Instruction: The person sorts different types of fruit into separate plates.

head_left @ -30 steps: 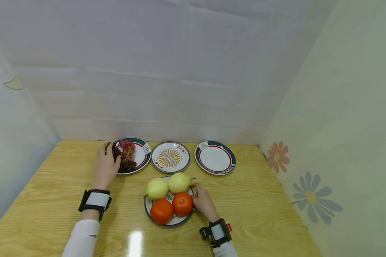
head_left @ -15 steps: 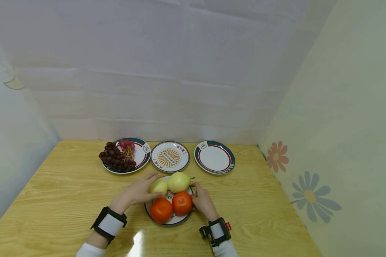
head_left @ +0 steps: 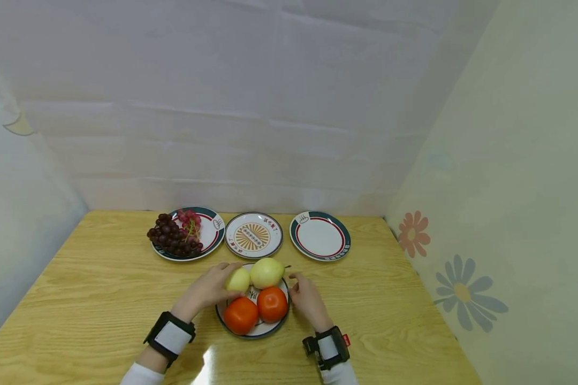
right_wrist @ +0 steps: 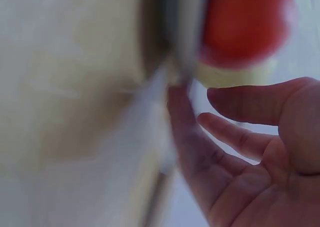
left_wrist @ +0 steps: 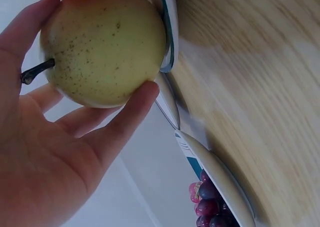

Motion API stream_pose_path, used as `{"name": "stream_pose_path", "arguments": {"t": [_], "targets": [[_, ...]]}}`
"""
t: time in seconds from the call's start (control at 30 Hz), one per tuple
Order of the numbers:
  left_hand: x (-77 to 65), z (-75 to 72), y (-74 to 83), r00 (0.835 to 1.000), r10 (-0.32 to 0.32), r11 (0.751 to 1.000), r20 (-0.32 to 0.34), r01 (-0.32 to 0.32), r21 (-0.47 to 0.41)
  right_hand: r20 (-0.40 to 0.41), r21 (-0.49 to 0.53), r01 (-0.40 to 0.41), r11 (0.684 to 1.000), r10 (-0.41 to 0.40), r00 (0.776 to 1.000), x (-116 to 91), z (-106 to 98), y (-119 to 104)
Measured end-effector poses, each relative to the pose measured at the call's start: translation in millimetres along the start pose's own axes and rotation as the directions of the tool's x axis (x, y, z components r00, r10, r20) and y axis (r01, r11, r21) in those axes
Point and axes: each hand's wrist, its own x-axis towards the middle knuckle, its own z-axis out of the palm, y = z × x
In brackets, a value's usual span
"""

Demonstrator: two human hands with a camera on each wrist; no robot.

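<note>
On the table stands a fruit plate [head_left: 266,329] with two yellow-green pears and two red tomatoes. My left hand [head_left: 206,293] grips the left pear [head_left: 238,280]; the left wrist view shows thumb and fingertips spread round that speckled pear [left_wrist: 107,47], its dark stem towards the palm. The second pear [head_left: 267,272] sits beside it at the back of the plate. In front lie the left tomato [head_left: 241,315] and the right tomato [head_left: 272,305]. Just off the plate's right rim is my right hand [head_left: 310,303], fingers relaxed and apart, holding nothing; the right wrist view [right_wrist: 240,152] is partly blurred.
Along the back of the wooden table [head_left: 101,289], a plate [head_left: 213,227] with dark and pink grapes [head_left: 170,235] stands left. A sunburst-patterned plate [head_left: 270,235] is in the middle, a red-ringed plate [head_left: 320,236] right. A pale cloth wall [head_left: 250,133] rises behind.
My left hand has come from the grapes to the left pear and closed round it. My right hand has let go of the fruit plate's rim and drawn slightly right.
</note>
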Motion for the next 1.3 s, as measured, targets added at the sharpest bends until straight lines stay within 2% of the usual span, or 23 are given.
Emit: {"name": "stream_pose_path", "arguments": {"t": [0.07, 0.13, 0.2, 0.27, 0.33, 0.43, 0.5, 0.63, 0.73, 0.83, 0.97, 1.07, 1.17, 1.3], "targets": [[-0.5, -0.8, 0.8, 0.999, 0.007, 1.0, -0.037, -0.007, -0.002, -0.098, -0.086, 0.04, 0.995, -0.049, 0.994, -0.6, -8.8, -8.4], [-1.1, -3.5, 4.2, 0.997, 0.007, 1.0, -0.08, -0.009, -0.025, -0.195, -0.154, 0.096, 0.983, -0.125, 0.973, -1.0, -19.2, -20.5], [-1.3, -8.0, 9.6, 0.991, 0.011, 0.999, -0.13, -0.017, -0.051, -0.237, -0.209, 0.17, 0.963, -0.218, 0.947, -1.1, -29.4, -36.0], [-1.2, -13.7, 17.0, 0.986, 0.008, 0.997, -0.168, -0.021, -0.079, -0.201, -0.222, 0.286, 0.932, -0.33, 0.922, 0.8, -36.2, -51.3], [-1.4, -19.5, 26.1, 0.983, 0.0, 0.996, -0.184, -0.017, -0.091, -0.098, -0.209, 0.388, 0.898, -0.414, 0.905, 3.1, -38.4, -65.8], [-1.7, -24.7, 39.4, 0.984, -0.024, 0.993, -0.174, 0.004, -0.114, 0.064, -0.173, 0.47, 0.865, -0.467, 0.882, 5.8, -30.9, -80.3], [-2.1, -25.6, 46.8, 0.986, -0.036, 0.989, -0.162, 0.013, -0.145, 0.12, -0.165, 0.497, 0.852, -0.482, 0.868, 6.8, -23.0, -86.0], [-4.0, -23.4, 53.9, 0.987, -0.041, 0.981, -0.154, 0.01, -0.195, 0.117, -0.178, 0.561, 0.808, -0.549, 0.827, 11.1, -9.7, -89.7], [-6.0, -21.4, 53.6, 0.986, -0.038, 0.983, -0.16, 0.008, -0.185, 0.102, -0.21, 0.599, 0.773, -0.592, 0.799, 19.3, -8.5, -89.6], [-8.5, -21.0, 52.4, 0.984, -0.049, 0.989, -0.171, 0.024, -0.146, 0.106, -0.243, 0.58, 0.778, -0.573, 0.813, 36.4, -17.8, -87.7], [-11.5, -22.1, 50.3, 0.981, -0.061, 0.995, -0.187, 0.045, -0.089, 0.105, -0.264, 0.46, 0.848, -0.449, 0.887, 75.9, -38.9, -81.4], [-13.8, -22.0, 49.3, 0.981, -0.059, 0.997, -0.186, 0.05, -0.056, 0.107, -0.27, 0.36, 0.893, -0.344, 0.933, 109.0, -48.0, -72.3], [-15.9, -19.7, 48.0, 0.983, -0.062, 0.998, -0.174, 0.058, -0.029, 0.124, -0.273, 0.307, 0.912, -0.284, 0.951, 136.5, -45.0, -60.6], [-17.7, -12.6, 43.7, 0.983, -0.089, 0.996, -0.163, 0.085, -0.029, 0.179, -0.283, 0.281, 0.917, -0.237, 0.955, 159.6, -29.7, -46.7]]}}
